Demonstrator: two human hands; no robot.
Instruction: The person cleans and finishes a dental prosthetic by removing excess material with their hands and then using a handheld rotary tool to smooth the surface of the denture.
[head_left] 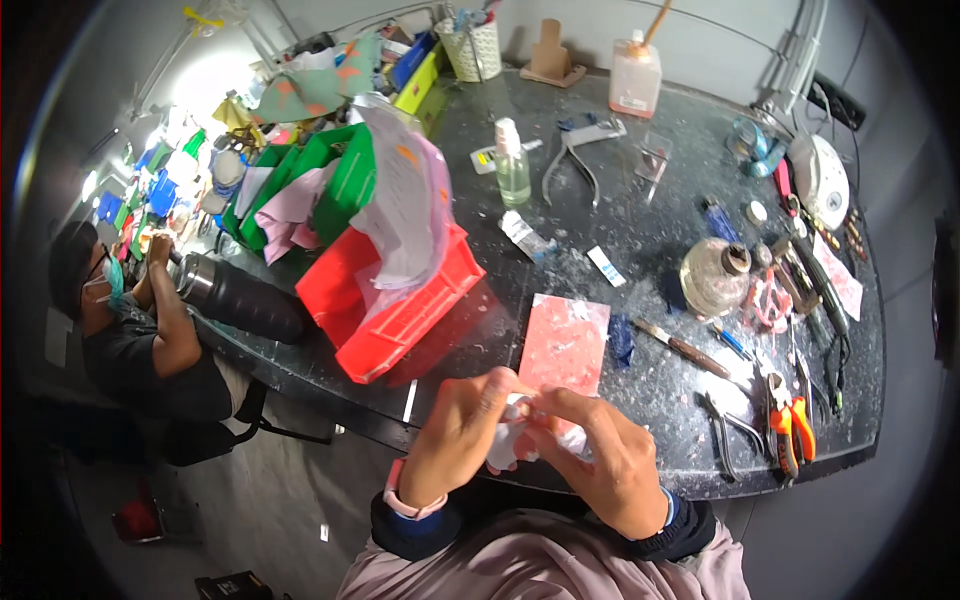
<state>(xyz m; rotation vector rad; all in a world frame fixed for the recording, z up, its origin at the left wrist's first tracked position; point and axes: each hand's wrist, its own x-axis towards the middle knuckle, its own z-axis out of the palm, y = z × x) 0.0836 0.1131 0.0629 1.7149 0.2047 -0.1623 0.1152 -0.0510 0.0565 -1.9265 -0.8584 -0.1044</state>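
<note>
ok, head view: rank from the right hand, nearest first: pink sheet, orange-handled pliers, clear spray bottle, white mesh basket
1. Pink sheet, just beyond the right hand.
2. Orange-handled pliers, off to its right near the table edge.
3. Clear spray bottle, mid-table, farther back.
4. White mesh basket, at the far edge.

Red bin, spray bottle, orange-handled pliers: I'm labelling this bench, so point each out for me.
red bin (pixel 400 325): head view, front wall.
spray bottle (pixel 512 170): head view, clear body.
orange-handled pliers (pixel 790 425): head view, orange grips.
</note>
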